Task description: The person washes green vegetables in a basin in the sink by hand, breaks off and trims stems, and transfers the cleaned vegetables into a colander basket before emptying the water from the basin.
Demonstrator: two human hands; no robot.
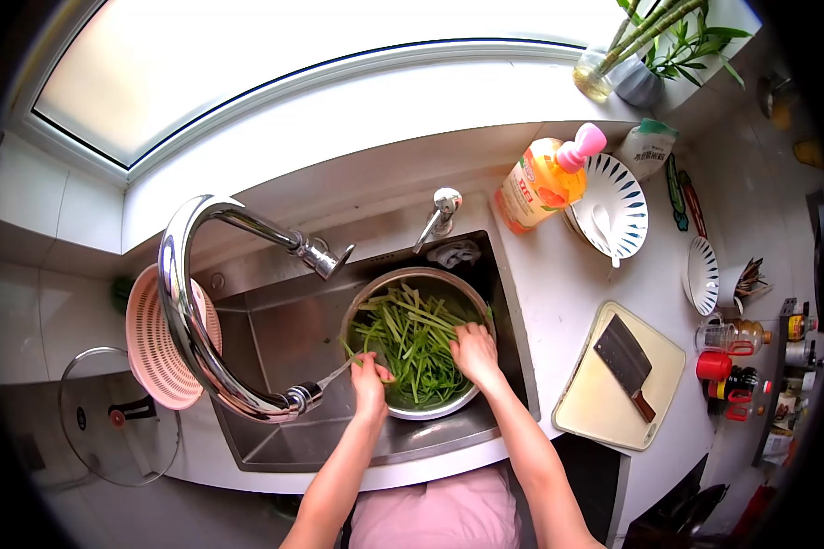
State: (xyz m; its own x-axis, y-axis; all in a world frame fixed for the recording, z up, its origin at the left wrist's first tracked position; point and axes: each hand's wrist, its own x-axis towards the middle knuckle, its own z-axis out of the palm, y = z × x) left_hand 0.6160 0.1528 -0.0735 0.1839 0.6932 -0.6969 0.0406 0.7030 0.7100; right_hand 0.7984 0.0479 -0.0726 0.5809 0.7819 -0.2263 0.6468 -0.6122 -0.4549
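Observation:
Long green vegetable stalks [417,352] fill a round metal bowl [430,412] that stands in the steel sink. At the bowl's left rim, my left hand [370,380] has its fingers closed round some green stalks. Water runs from the curved chrome faucet [178,311] just beside that hand. My right hand [474,352] reaches over the bowl's right side, with its fingers bent onto the stalks; whether it grips any is hard to tell.
A pink basket [142,339] and a glass lid [92,430] are at the left. Right of the sink stand an orange soap bottle [536,188], patterned bowls [624,206] and a cutting board [581,403] with a cleaver [624,357] on it.

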